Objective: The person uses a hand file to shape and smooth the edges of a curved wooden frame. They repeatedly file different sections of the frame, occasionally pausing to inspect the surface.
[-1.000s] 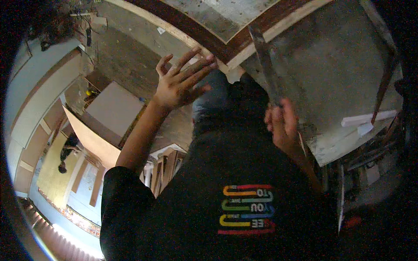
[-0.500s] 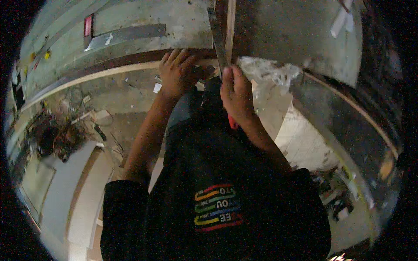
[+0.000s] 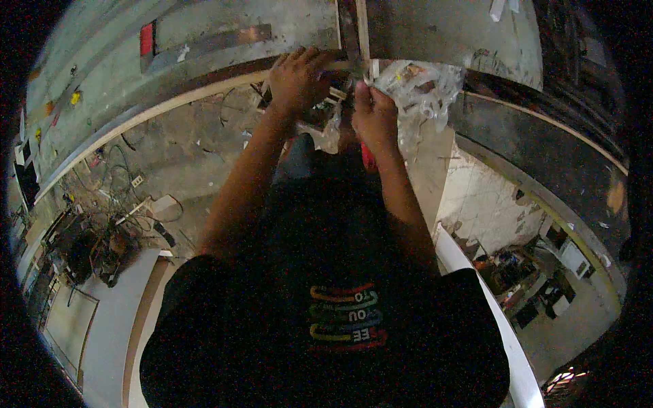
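Observation:
My right hand is closed around a long, narrow metal tool with a red handle. The handle's end sticks out below my fist. The metal part is foreshortened and blurred near the table edge, so its exact kind is unclear. To the left, my left hand lies palm down with fingers stretched over the brown wooden edge of the table. Between the hands, a short pale strip shows by the edge. Beyond them, a narrow wooden channel runs away between two grey-green panels.
A red-ended metal square lies on the left panel. Crumpled clear plastic hangs beside my right hand. Tangled cables and dark scrap lie on the floor at left, and a dark board with a pale edge stands at right.
My right hand has moved slightly up toward the table edge, and the tool's long metal part no longer shows over the channel. My left hand has shifted right and farther over the edge.

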`<state>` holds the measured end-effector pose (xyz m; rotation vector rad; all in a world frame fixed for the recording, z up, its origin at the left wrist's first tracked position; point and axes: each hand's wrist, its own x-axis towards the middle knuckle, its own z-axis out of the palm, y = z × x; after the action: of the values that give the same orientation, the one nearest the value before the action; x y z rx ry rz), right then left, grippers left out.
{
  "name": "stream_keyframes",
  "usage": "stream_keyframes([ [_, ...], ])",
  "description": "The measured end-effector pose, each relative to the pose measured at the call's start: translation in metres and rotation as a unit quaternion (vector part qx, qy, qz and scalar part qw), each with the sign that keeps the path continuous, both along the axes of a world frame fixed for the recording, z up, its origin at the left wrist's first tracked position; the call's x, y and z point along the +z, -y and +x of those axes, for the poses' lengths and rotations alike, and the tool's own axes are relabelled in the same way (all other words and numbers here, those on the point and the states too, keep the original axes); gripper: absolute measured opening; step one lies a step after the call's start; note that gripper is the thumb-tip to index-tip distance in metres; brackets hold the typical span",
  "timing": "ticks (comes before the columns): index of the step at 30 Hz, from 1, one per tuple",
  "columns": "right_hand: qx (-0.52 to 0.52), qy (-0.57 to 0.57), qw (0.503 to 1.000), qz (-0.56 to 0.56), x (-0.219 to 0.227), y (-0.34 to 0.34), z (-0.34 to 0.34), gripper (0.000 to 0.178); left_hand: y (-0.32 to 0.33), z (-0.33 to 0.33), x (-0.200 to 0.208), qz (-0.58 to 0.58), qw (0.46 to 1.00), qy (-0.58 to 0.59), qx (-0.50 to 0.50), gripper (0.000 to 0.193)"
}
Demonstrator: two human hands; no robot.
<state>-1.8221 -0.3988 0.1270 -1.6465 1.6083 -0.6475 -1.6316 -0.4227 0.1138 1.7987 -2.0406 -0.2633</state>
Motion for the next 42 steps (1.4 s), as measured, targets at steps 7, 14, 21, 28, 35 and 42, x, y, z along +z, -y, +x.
stream_keyframes([
  [7, 0.002, 0.014, 0.993, 0.12, 0.04, -0.05, -0.032, 0.049, -0.006, 0.006, 0.007, -0.047, 0.996, -0.077, 0.003, 0.045],
  [14, 0.027, 0.027, 0.999, 0.038, 0.004, 0.004, -0.014, 0.048, -0.005, 0.005, -0.007, 0.005, 1.0, -0.027, 0.009, 0.046],
  [21, -0.003, 0.045, 0.995, 0.086, 0.033, -0.026, -0.022, 0.049, -0.004, 0.003, -0.012, -0.04, 0.998, -0.037, 0.02, 0.046],
  [28, 0.007, -0.058, 0.99, -0.127, 0.001, -0.002, 0.014, 0.05, 0.004, 0.005, -0.018, -0.024, 0.999, -0.028, 0.007, 0.05],
  [35, 0.023, -0.005, 0.999, -0.035, 0.029, -0.014, 0.0, 0.055, 0.005, 0.003, -0.002, 0.007, 0.998, -0.058, 0.001, 0.044],
  [42, -0.012, -0.015, 0.999, -0.043, -0.003, -0.016, 0.019, 0.054, 0.0, 0.004, -0.011, -0.004, 1.0, -0.015, 0.0, 0.042],
])
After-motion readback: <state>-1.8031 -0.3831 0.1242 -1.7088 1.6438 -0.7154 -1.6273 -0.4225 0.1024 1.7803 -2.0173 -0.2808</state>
